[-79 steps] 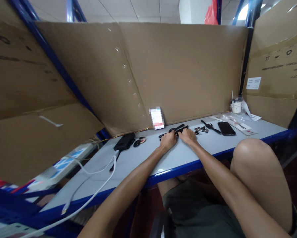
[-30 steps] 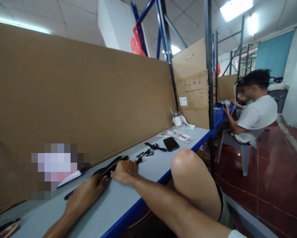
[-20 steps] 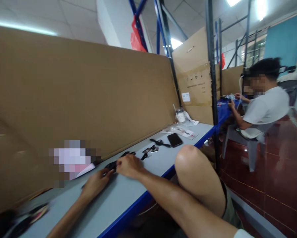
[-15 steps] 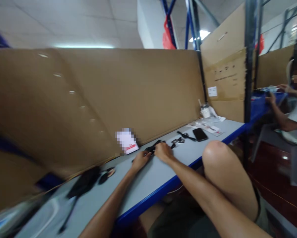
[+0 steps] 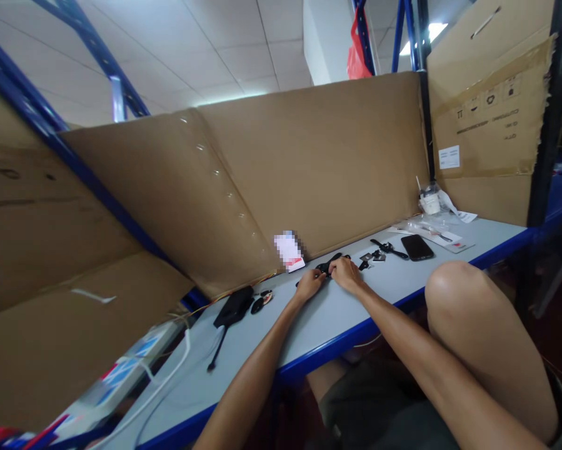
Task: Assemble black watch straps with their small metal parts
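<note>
Both hands meet over a small black object [image 5: 325, 267] at the back of the grey table; its kind is hard to make out, and fingers hide much of it. My left hand [image 5: 309, 284] is closed on its left end. From the right, my right hand [image 5: 346, 274] grips it with bent fingers. Just right of that hand lie small black and metallic parts [image 5: 374, 257]. Beyond them is a black watch-like item with a strap [image 5: 389, 249]. A lit, blurred-out screen [image 5: 289, 251] leans on the cardboard behind my left hand.
A black phone [image 5: 417, 247], plastic packaging [image 5: 433, 234] and a cup [image 5: 431, 201] are at the right. To the left lie a black pouch-like item [image 5: 234, 306], dark round pieces [image 5: 258, 304] and a white power strip [image 5: 121, 375]. Cardboard walls [image 5: 318, 169] enclose the table.
The view has swung left, so the table things sit further right and the person at the right is out of view. Both hands stay on the black object.
</note>
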`<state>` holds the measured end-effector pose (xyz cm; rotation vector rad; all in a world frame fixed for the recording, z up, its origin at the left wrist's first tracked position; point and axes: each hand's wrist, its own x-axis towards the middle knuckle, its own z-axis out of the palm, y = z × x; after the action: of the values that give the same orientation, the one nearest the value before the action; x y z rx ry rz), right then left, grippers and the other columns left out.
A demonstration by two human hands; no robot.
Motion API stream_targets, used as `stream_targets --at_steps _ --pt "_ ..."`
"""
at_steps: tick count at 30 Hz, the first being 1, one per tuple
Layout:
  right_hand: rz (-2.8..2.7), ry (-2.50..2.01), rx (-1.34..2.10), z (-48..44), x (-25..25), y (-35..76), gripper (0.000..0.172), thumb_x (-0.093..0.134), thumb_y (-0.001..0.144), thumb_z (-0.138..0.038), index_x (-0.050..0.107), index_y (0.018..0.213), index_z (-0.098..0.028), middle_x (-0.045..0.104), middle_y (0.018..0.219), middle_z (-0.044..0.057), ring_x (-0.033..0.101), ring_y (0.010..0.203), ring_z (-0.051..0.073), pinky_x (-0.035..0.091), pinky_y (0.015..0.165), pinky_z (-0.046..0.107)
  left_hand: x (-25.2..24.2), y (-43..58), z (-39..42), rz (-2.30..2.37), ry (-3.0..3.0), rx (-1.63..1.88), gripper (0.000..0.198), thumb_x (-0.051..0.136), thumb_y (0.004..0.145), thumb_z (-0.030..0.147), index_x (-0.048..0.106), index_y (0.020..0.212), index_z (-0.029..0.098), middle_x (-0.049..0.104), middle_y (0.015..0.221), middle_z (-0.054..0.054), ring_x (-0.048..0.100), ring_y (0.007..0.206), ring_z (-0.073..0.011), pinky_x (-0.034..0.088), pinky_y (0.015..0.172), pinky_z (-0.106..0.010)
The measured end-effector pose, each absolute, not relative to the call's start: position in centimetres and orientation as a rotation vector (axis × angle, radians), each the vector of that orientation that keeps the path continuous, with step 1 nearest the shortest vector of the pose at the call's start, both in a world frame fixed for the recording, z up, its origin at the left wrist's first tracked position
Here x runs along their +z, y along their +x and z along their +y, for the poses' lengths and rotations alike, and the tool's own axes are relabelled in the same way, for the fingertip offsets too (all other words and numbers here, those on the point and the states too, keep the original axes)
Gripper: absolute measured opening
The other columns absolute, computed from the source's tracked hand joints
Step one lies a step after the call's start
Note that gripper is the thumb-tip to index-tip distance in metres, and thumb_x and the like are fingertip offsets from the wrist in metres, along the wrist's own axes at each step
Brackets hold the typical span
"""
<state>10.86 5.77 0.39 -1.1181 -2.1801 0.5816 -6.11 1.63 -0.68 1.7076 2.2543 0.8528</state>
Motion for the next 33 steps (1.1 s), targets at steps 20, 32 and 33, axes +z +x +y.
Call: stream_targets --at_steps 20,32,33 --pt "-2.143 -1.148 0.601 5.8 0.8 11.2 0.040 0.053 0.096 -0.010 0.083 0.114 -0.029 0.077 0.124 0.006 0.072 0.112 0.018 0.049 0.090 0.023 -0.5 -6.1 1.6 2.320 1.768 0.722 0.027 0.057 0.092 0.035 0.070 0.077 0.016 0.062 0.066 -0.002 0.053 0.065 -0.0180 0.031 0.063 -0.028" --pt "-2.172 -1.165 0.566 6.2 0.8 11.2 0.039 0.051 0.098 -0.014 0.085 0.108 -0.031 0.080 0.116 0.005 0.073 0.111 0.019 0.051 0.089 0.024 0.1 -5.3 1.3 2.380 1.776 0.678 0.030 0.055 0.095 0.034 0.076 0.086 0.014 0.064 0.070 -0.005 0.055 0.070 -0.0199 0.033 0.064 -0.030" --pt "-2.160 -1.191 0.558 6.3 0.7 11.2 0.039 0.050 0.099 -0.015 0.085 0.109 -0.029 0.080 0.116 0.006 0.073 0.110 0.020 0.051 0.089 0.025 0.2 -5.2 1.2 2.392 1.768 0.669 0.031 0.055 0.095 0.034 0.076 0.086 0.013 0.065 0.070 -0.005 0.055 0.069 -0.0197 0.034 0.064 -0.030"
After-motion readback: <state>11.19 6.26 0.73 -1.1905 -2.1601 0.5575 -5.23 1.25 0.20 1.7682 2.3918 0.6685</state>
